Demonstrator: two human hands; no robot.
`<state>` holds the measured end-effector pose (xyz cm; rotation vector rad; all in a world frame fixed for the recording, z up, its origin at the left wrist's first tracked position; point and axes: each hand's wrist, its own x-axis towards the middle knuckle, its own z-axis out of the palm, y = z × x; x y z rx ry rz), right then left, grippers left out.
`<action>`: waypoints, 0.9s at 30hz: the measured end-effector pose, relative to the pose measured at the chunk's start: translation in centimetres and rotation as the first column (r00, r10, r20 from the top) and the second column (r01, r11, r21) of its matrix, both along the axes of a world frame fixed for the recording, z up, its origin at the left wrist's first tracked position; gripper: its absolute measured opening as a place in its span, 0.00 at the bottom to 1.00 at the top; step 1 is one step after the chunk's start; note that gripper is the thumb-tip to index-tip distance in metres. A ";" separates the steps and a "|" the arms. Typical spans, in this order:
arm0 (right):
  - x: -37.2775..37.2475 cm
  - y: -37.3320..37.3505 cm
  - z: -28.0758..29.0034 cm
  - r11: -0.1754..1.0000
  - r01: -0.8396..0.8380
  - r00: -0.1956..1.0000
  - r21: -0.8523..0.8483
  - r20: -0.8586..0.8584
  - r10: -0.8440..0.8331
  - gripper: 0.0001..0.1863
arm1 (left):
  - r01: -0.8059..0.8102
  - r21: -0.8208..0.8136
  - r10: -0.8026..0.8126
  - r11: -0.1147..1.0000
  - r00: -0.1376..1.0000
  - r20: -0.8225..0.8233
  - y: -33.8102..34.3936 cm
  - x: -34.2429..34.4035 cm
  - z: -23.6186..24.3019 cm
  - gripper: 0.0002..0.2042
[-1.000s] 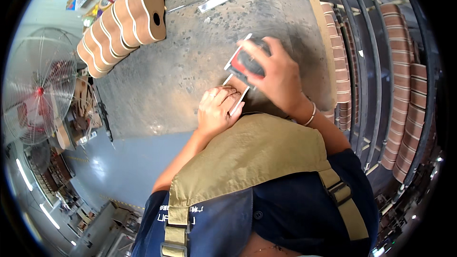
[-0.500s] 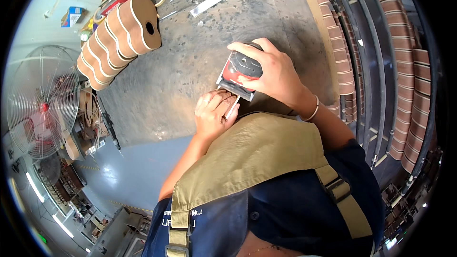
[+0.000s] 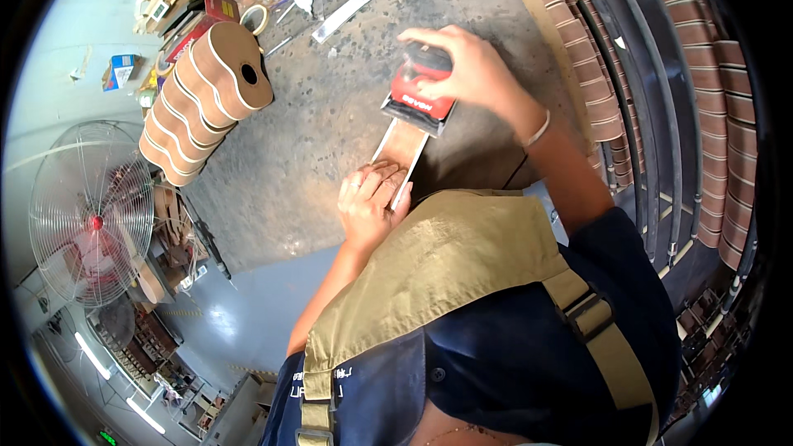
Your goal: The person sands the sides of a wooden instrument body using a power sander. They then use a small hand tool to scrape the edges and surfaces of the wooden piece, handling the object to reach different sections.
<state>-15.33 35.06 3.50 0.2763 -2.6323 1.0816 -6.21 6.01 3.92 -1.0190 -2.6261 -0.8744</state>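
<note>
My right hand [image 3: 481,74] is wrapped over a red and black electric sander [image 3: 423,92], slightly blurred. The sander's flat pad rests on the far end of a light brown wooden piece with white edging [image 3: 401,145], which looks like the side of a small guitar body. Its near part is hidden by my fingers and my apron. My left hand [image 3: 372,196] grips the near end, with the fingers bent over the top and the thumb along the right edge.
Several guitar-shaped wooden bodies [image 3: 206,99] stand stacked at the left on the dark worktable [image 3: 297,140]. Behind lie a white strip [image 3: 341,17], a tape roll [image 3: 254,20] and boxes. A caged fan [image 3: 92,215] is left; a black rack [image 3: 632,74] holds more bodies at the right.
My right hand has moved the sander away from my left hand toward the far end, uncovering the wooden surface between them. My left hand keeps its hold.
</note>
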 end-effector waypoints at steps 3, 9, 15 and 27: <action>4.5 -5.0 6.2 0.990 0.006 0.997 0.144 0.081 -0.018 0.37 | -0.006 0.023 0.006 1.000 1.000 -0.003 0.1 0.2 0.1 0.10; 7.6 -8.1 7.8 0.979 -0.025 1.000 0.203 0.020 0.021 0.40 | -0.002 0.055 0.001 0.998 1.000 0.014 -0.5 0.7 -0.5 0.10; 8.2 -11.0 8.2 0.958 0.040 0.998 0.284 0.040 -0.053 0.38 | -0.043 0.117 0.037 0.992 0.998 0.054 -0.6 1.3 0.0 0.08; 5.2 -6.1 8.0 0.931 0.206 0.978 0.302 -0.036 -0.205 0.34 | -0.053 0.149 0.047 0.987 0.998 0.042 -0.6 0.7 -0.1 0.08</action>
